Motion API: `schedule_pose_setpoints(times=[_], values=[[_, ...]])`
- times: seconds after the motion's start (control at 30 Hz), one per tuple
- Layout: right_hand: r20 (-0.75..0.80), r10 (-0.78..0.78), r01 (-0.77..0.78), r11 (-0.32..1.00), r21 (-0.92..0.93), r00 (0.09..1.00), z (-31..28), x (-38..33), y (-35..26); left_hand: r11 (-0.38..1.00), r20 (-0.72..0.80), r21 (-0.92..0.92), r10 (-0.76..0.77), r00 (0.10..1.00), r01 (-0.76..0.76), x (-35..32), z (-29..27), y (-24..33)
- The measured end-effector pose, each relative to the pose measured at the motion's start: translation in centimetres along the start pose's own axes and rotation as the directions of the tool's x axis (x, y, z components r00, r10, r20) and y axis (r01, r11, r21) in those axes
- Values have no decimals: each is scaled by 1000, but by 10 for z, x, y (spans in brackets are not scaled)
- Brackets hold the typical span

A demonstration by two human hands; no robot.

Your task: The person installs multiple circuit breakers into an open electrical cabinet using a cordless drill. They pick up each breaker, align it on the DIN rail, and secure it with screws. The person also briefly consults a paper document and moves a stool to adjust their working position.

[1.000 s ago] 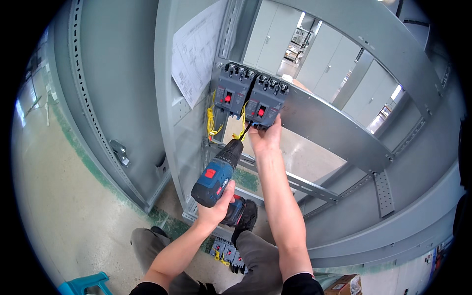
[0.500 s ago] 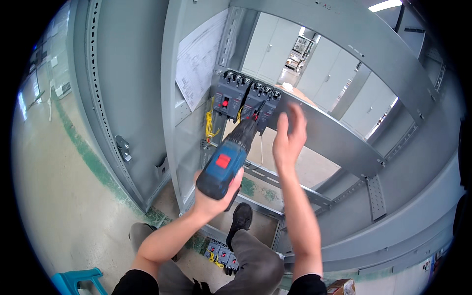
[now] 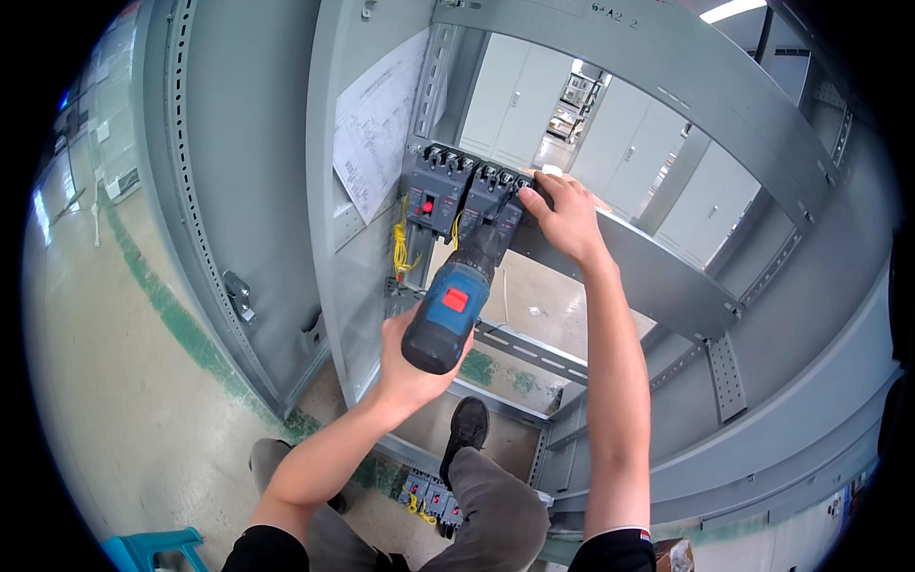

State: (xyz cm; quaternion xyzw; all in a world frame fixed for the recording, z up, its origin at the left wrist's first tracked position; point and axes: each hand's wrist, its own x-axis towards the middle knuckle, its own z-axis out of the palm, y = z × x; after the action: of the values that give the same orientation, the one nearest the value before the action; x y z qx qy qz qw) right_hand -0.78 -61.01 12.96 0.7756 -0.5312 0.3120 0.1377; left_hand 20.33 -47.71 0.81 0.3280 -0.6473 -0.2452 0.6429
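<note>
My left hand [image 3: 404, 374] is closed round the handle of a blue and black cordless drill [image 3: 441, 322] with a red patch on its top. The drill's chuck points up at the front of the right-hand dark grey circuit breaker [image 3: 483, 202]; the bit's tip is hidden. At that breaker's upper right corner, my right hand [image 3: 572, 221] grips with the thumb on the front and the fingers over the top edge. Another circuit breaker [image 3: 437, 194] with a red button sits just to its left. Both are on the cabinet's crossbar [image 3: 658, 272].
Yellow coiled wires [image 3: 401, 246] hang below the left breaker. A paper drawing [image 3: 376, 133] is on the cabinet's side wall. Several more breakers [image 3: 434, 498] lie on the floor between my legs. A teal stool [image 3: 152, 545] stands at lower left. Metal rails [image 3: 534, 351] cross below.
My right hand has moved up and in from beside the crossbar and now holds the breaker's corner. The drill has shifted slightly right and is seen more end-on.
</note>
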Motion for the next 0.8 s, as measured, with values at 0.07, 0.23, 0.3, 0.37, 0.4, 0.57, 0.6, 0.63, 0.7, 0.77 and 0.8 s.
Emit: schedule_pose_setpoints(times=[0.07,0.23,0.3,0.37,0.4,0.57,0.6,0.63,0.7,0.77,0.8], values=[[-52,-17,17,1000,9,998,4,0,3,999,26,42,28,999,-29,-2,1,-5],[-85,-8,10,1000,27,996,7,-2,4,991,-64,-94,-106,992,100,-3,6,-5],[-85,-7,9,1000,19,996,8,-2,5,925,-57,-322,-229,972,199,-3,8,-5],[-93,-10,13,999,32,996,9,-2,4,834,-17,-497,-288,958,242,-5,9,-20],[-97,-12,16,999,34,995,8,-2,3,773,8,-579,-312,950,259,-6,11,-32],[-111,-15,17,1000,11,994,11,-3,4,866,-29,-468,-216,976,178,-16,30,-74],[-114,-22,23,1000,10,993,12,-3,3,912,-87,-390,-179,980,131,-19,34,-79],[-126,-32,33,999,8,992,14,-2,2,967,-118,-255,-52,992,20,-20,36,-93],[-148,-44,44,999,-7,988,13,-3,5,988,-131,-67,127,983,-137,-18,41,-92],[-153,-36,36,999,-5,988,14,-6,6,973,-134,47,232,964,-227,-19,45,-84],[-156,-33,33,999,-2,987,15,-6,5,984,-152,1,175,973,-177,-19,47,-85]])
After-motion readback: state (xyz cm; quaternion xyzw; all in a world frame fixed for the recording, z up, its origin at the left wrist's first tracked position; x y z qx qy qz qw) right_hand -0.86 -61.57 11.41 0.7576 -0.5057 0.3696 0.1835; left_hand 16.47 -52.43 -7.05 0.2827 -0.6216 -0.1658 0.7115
